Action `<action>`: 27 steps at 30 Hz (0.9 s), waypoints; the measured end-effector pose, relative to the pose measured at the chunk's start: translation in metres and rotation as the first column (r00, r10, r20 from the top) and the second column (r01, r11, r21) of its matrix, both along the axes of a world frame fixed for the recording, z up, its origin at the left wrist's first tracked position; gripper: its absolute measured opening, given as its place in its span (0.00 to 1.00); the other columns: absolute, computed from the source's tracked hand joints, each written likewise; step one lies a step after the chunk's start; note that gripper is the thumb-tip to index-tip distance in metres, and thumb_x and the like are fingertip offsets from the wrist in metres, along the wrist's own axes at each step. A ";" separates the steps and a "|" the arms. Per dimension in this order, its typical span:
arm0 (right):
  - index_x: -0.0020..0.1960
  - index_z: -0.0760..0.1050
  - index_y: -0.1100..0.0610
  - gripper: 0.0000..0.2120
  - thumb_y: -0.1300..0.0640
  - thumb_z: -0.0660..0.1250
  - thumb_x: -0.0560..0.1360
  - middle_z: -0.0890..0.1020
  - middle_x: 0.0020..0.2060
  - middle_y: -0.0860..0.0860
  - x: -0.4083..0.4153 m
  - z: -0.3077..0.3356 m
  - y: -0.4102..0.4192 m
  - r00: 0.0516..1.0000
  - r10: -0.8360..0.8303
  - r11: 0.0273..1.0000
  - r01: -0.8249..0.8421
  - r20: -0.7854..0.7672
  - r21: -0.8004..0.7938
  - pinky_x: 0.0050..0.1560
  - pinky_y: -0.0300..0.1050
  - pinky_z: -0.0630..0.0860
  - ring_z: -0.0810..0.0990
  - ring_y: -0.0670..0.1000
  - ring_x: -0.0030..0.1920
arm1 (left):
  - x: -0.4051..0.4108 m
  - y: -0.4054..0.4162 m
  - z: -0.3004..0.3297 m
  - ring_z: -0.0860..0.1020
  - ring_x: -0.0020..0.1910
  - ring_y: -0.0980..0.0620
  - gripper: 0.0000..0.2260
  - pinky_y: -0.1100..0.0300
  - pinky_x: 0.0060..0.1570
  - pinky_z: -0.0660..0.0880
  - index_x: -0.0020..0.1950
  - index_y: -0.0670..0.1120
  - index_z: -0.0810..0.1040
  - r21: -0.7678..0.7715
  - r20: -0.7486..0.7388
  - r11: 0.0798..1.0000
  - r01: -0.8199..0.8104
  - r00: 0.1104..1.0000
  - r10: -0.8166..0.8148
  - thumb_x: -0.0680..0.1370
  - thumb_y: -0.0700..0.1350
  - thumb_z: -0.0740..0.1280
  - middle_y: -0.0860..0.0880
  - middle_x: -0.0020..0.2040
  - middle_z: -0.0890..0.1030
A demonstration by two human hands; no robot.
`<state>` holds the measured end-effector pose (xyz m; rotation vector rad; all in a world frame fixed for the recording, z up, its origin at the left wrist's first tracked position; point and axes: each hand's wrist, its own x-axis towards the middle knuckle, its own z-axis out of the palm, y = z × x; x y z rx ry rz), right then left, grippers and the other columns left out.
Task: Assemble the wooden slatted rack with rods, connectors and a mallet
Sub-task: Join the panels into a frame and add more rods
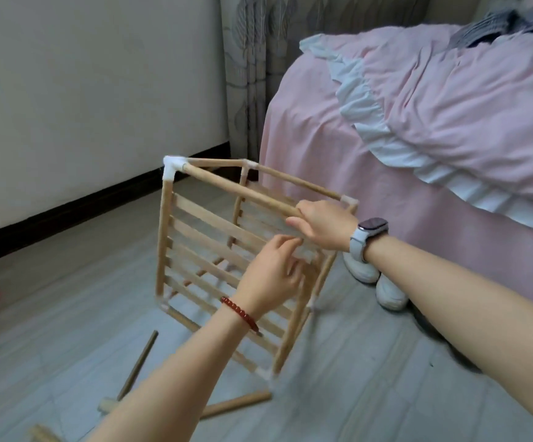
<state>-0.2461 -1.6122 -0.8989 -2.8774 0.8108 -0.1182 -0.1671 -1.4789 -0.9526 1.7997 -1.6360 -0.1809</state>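
My right hand (322,224) grips the near end of the top rod (242,193), fingers curled over it; its long axis runs away from them, up-left to the white corner connector (172,167). My left hand (271,275), just below, rests loosely curled fingers on the slatted rack (201,247); whether they pinch a slat I cannot tell. I judge the right hand nearer the next joint, and a loose rod (236,405) lies on the floor below both wrists.

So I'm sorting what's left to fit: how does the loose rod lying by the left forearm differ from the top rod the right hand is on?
The loose rod lies on the floor, both ends bare; the top rod sits raised in the rack, its far end in a white connector. The right hand grips the top rod; nothing touches the loose rod. Both are pale round wood.
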 end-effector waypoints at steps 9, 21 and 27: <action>0.49 0.70 0.51 0.11 0.45 0.55 0.80 0.78 0.46 0.50 -0.071 -0.033 -0.010 0.947 0.129 0.964 -0.190 -0.294 -0.188 0.51 0.44 0.71 0.76 0.52 0.48 | 0.123 0.065 -0.005 0.62 0.70 0.46 0.18 0.46 0.68 0.62 0.70 0.44 0.70 0.138 0.126 0.915 -0.380 0.923 0.364 0.79 0.37 0.60 0.46 0.68 0.70; 0.43 0.70 0.52 0.17 0.48 0.48 0.82 0.76 0.40 0.51 -0.005 -0.051 0.056 0.994 0.087 0.986 -0.077 -0.059 0.146 0.40 0.45 0.68 0.75 0.52 0.41 | 0.082 0.054 -0.020 0.81 0.39 0.46 0.11 0.53 0.39 0.81 0.50 0.42 0.73 0.466 -0.811 0.883 -0.052 0.373 0.450 0.81 0.50 0.60 0.42 0.45 0.80; 0.52 0.74 0.55 0.23 0.48 0.42 0.82 0.75 0.41 0.51 0.059 -0.062 0.106 0.994 0.029 0.981 -0.008 -0.109 0.193 0.43 0.49 0.69 0.76 0.55 0.45 | 0.072 0.043 -0.023 0.77 0.41 0.50 0.15 0.56 0.40 0.74 0.48 0.42 0.75 0.481 -0.834 0.862 -0.157 0.221 0.506 0.83 0.51 0.56 0.47 0.41 0.78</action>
